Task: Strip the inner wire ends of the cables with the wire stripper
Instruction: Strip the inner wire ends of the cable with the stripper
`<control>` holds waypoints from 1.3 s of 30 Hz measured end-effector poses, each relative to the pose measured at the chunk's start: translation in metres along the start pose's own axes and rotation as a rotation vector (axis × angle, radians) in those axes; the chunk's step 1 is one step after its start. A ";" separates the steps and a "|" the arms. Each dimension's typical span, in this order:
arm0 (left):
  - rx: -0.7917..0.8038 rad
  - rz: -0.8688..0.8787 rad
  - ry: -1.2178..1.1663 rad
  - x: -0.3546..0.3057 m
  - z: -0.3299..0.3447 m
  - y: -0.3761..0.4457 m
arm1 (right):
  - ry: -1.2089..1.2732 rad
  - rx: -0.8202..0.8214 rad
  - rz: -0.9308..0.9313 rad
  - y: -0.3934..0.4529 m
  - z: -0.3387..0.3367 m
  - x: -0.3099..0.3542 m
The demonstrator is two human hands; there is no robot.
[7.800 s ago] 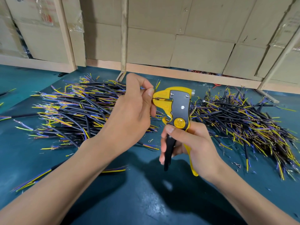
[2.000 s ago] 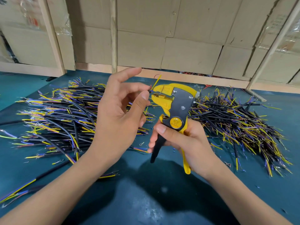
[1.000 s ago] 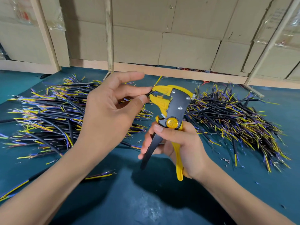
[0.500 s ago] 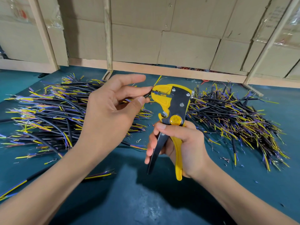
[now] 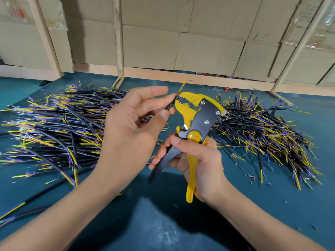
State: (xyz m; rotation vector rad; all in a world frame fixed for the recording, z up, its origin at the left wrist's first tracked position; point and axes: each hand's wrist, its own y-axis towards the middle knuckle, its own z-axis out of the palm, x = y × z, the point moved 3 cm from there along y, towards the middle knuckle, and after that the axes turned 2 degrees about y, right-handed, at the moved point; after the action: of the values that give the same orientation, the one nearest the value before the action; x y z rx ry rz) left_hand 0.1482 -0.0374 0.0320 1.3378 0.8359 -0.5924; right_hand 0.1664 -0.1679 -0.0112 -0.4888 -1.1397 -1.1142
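My left hand (image 5: 134, 131) pinches a short black cable (image 5: 171, 105) between thumb and fingers, its end at the jaws of the yellow and black wire stripper (image 5: 195, 122). A yellow inner wire sticks up from the cable end above the jaw. My right hand (image 5: 197, 160) grips the stripper's black and yellow handles, which are spread apart. The tool is held upright above the table, jaws pointing left.
A large pile of black cables (image 5: 54, 127) with yellow and purple ends lies left on the teal table (image 5: 163, 223). A second cable pile (image 5: 262, 134) lies right. Loose cables (image 5: 27, 205) sit at the near left. Cardboard boxes (image 5: 208, 51) and wooden posts stand behind.
The stripper's handles have spread wider and its head has tilted right. My left hand stays at the jaws with the cable.
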 end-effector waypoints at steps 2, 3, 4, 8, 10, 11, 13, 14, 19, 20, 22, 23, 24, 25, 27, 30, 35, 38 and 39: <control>-0.009 -0.004 0.018 0.002 0.002 -0.002 | -0.011 0.004 0.028 0.000 0.001 -0.001; -0.015 -0.008 0.035 0.002 0.003 -0.003 | -0.014 0.011 0.049 0.000 0.002 -0.002; -0.022 -0.012 0.048 0.003 0.003 -0.003 | -0.005 0.024 0.074 0.001 0.003 -0.003; -0.020 0.025 0.107 0.001 -0.003 0.002 | 0.069 0.088 0.184 0.002 0.003 -0.002; -0.019 0.051 0.120 0.000 -0.008 0.005 | 0.062 0.123 0.214 0.003 0.002 -0.001; -0.018 0.056 0.114 0.000 -0.010 0.006 | 0.062 0.141 0.219 0.003 0.002 0.000; -0.011 0.062 0.109 0.001 -0.011 0.006 | 0.059 0.158 0.221 0.003 0.001 0.000; -0.005 0.067 0.113 0.001 -0.012 0.006 | 0.054 0.157 0.221 0.003 0.001 -0.001; 0.040 0.079 0.101 0.002 -0.014 0.006 | -0.006 0.064 0.248 0.001 0.001 -0.001; 0.056 0.078 0.102 0.002 -0.015 0.007 | -0.029 0.009 0.263 0.001 -0.001 -0.001; 0.085 0.078 0.125 0.002 -0.018 0.009 | -0.061 -0.080 0.298 -0.001 -0.005 0.001; 0.093 0.078 0.136 0.002 -0.019 0.011 | -0.061 -0.086 0.312 -0.001 -0.006 0.002; 0.095 0.082 0.142 0.002 -0.021 0.012 | -0.044 -0.063 0.320 -0.001 -0.005 0.003; 0.093 0.084 0.147 0.002 -0.022 0.013 | -0.009 -0.014 0.318 -0.001 -0.003 0.003; 0.071 0.083 0.158 0.003 -0.022 0.013 | 0.065 0.086 0.285 0.000 -0.001 0.002; 0.011 0.083 0.187 0.009 -0.023 0.014 | 0.154 0.169 0.290 0.004 -0.002 -0.002; -0.116 0.093 0.254 0.017 -0.026 0.019 | 0.418 -0.009 0.252 0.011 -0.016 0.001; -0.065 0.104 0.331 0.014 -0.020 0.028 | 0.397 -0.154 0.251 0.014 -0.024 0.003; -0.017 0.095 0.377 0.013 -0.016 0.031 | 0.358 -0.173 0.236 0.015 -0.026 0.005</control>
State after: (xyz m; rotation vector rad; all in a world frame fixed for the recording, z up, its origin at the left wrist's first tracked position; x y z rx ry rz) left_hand 0.1774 -0.0158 0.0398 1.4882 1.0708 -0.2588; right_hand 0.1916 -0.1840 -0.0140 -0.5189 -0.6594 -1.0468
